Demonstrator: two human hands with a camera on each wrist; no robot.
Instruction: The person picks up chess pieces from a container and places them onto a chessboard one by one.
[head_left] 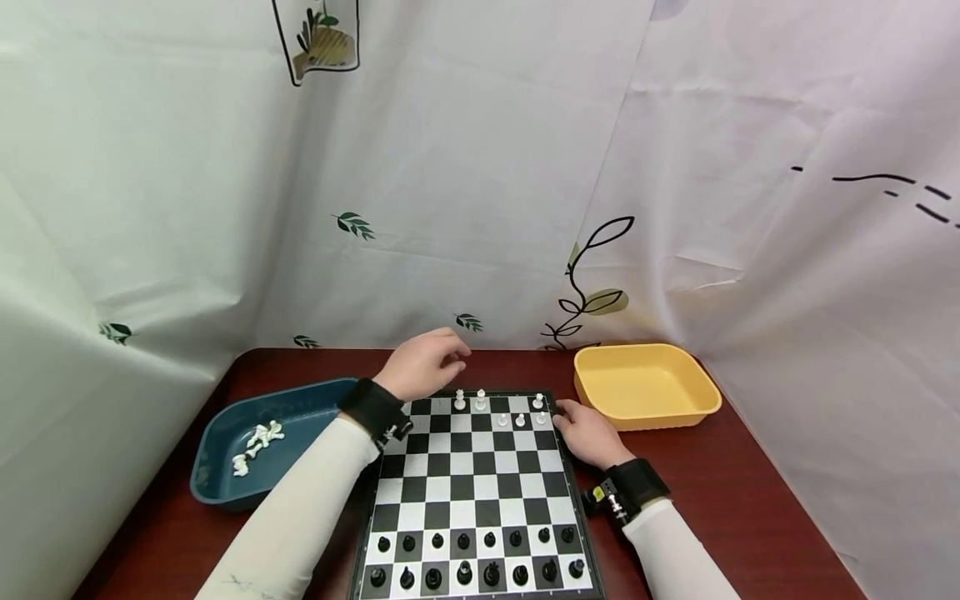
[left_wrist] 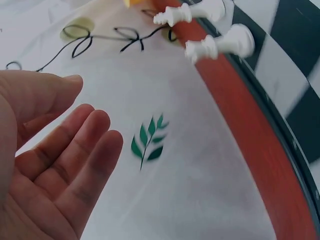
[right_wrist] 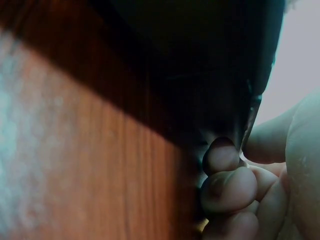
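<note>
My left hand (head_left: pixel 424 364) hovers over the far edge of the chessboard (head_left: pixel 462 465), its fingers loosely bent and nothing between them. In the left wrist view its thumb stands apart from the fingers (left_wrist: pixel 80 185). Just right of it are two tall white chess pieces, one a king (left_wrist: pixel 222 44). At the board's far right corner my right hand (head_left: pixel 592 433) grips the side edge, its thumb and curled fingers (right_wrist: pixel 230 190) against the dark rim. Beside that hand stand three white pawns (head_left: pixel 520 420) and a white rook (head_left: pixel 537 402). Black pieces (head_left: pixel 464 572) fill two near rows.
A blue tray (head_left: pixel 217 433) at the left holds several white pieces (head_left: pixel 258 440) lying in a heap. At the back right stands a yellow tray (head_left: pixel 647 421). The dark red table (head_left: pixel 735 517) meets a white patterned curtain (head_left: pixel 480 167) behind and at both sides.
</note>
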